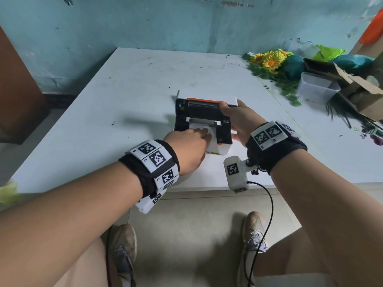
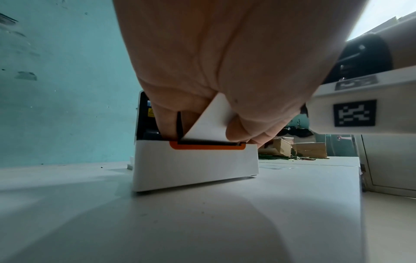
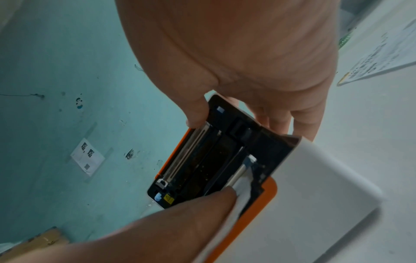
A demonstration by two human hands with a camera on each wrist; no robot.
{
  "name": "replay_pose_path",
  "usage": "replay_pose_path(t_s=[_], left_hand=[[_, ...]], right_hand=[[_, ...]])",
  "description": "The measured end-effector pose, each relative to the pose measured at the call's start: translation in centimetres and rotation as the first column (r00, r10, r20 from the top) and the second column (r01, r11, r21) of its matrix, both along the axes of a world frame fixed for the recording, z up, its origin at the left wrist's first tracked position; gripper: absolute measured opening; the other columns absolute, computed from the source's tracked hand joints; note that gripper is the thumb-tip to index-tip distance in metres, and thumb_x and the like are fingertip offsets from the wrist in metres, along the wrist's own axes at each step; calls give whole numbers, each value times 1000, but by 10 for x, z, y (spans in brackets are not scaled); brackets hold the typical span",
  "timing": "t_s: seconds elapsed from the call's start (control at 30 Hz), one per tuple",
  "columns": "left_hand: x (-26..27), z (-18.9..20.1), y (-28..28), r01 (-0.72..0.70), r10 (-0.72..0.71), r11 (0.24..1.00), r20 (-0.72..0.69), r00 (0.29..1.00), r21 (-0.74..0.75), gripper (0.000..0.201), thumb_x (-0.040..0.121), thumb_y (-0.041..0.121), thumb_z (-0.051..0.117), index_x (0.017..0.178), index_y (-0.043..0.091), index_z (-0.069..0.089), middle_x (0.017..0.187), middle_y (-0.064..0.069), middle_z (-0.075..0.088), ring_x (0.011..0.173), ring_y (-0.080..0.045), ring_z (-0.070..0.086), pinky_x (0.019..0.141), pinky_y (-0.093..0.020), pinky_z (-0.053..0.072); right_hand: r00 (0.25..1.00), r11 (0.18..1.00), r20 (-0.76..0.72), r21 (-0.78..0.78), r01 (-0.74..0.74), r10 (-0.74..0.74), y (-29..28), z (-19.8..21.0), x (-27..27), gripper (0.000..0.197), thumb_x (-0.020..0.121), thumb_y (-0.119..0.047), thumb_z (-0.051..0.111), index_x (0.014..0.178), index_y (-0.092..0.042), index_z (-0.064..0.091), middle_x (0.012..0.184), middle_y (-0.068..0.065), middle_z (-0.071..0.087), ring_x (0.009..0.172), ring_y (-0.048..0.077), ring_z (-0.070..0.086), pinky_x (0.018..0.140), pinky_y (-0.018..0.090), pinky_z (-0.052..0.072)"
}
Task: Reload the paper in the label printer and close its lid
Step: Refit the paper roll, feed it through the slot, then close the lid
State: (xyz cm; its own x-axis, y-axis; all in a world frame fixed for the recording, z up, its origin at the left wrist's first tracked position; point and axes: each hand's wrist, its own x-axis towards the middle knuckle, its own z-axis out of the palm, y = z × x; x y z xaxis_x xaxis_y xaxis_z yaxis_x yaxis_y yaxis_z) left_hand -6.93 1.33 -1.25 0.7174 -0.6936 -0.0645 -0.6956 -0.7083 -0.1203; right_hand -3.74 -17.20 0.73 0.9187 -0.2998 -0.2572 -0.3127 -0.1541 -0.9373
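Observation:
A white label printer (image 1: 224, 149) with orange trim stands on the table, its lid (image 1: 207, 107) raised upright at the back. White label paper (image 1: 204, 126) runs from the open bay out over the front edge. My left hand (image 1: 204, 135) lies over that paper; in the left wrist view the left hand (image 2: 200, 128) pinches the paper strip (image 2: 209, 121) between thumb and fingers above the printer's front (image 2: 195, 165). My right hand (image 1: 232, 112) grips the lid's right end. In the right wrist view the right hand (image 3: 238, 117) has its thumb on the lid's black inner face (image 3: 213, 160) and fingers behind it.
The white table (image 1: 124, 90) backs onto a teal wall. Artificial flowers (image 1: 269, 61), a clear plastic tub (image 1: 315, 88) and an open cardboard box (image 1: 362, 94) crowd the right rear. The table's near edge runs just below my wrists.

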Motion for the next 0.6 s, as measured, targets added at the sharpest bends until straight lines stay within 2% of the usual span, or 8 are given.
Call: replay_pose_path(t_s=[0.07,0.17,0.23,0.33,0.4,0.47,0.53,0.6], left_hand=[[1,-2,0,8,-8,1000,6,1000,-12,44,105,25,40,147,12,41,152,-4,45,135,-29,50,83,-46,54],[1,-3,-1,10,-11,999,-3,1000,-40,47,105,26,40,149,13,39,154,-5,44,137,-31,49,91,-48,54],[1,-3,-1,5,-6,998,-9,1000,-60,42,105,25,39,145,12,42,150,-5,47,136,-31,50,90,-47,53],[2,-3,-3,-4,2,997,-30,1000,-77,38,105,25,39,141,12,45,145,-5,49,133,-31,51,87,-47,52],[4,-5,-4,-13,8,997,-59,998,-79,38,105,25,40,140,12,44,143,-7,48,130,-32,52,88,-48,53],[7,-8,-5,-24,17,997,-98,995,-75,40,102,22,44,140,12,44,142,-8,48,129,-34,52,93,-49,54],[11,-9,-7,-22,11,996,-132,991,-85,43,97,18,49,139,11,46,139,-10,49,128,-34,53,100,-51,53],[16,-10,-9,-26,13,995,-143,990,-91,45,93,11,52,137,10,47,137,-10,49,127,-35,53,103,-51,51]], right_hand=[[1000,1000,-1,-8,13,-13,0,-1,2,65,103,-45,66,158,-23,41,128,2,59,133,31,56,120,53,45],[1000,1000,6,-12,29,-29,3,-1,3,66,104,-45,65,160,-22,40,126,2,57,132,31,56,121,53,44],[999,999,12,-18,33,-33,5,0,2,65,102,-46,66,158,-21,43,126,1,59,129,30,57,120,52,44],[999,999,11,14,45,-45,5,2,3,65,95,-46,71,152,-20,51,136,1,64,132,30,59,119,52,46],[998,995,29,81,52,-55,5,5,0,52,101,-34,71,146,-15,52,125,0,66,126,26,62,117,47,48],[998,989,40,142,32,-38,2,7,-3,29,105,-21,68,129,-15,54,109,-4,64,109,18,65,110,41,52],[998,978,47,207,21,-31,0,11,-8,22,104,-14,69,120,-14,54,110,2,67,108,22,69,106,43,58],[998,969,61,247,8,-23,-1,15,-11,22,104,-10,69,121,-6,58,112,10,71,110,28,73,94,42,66]])
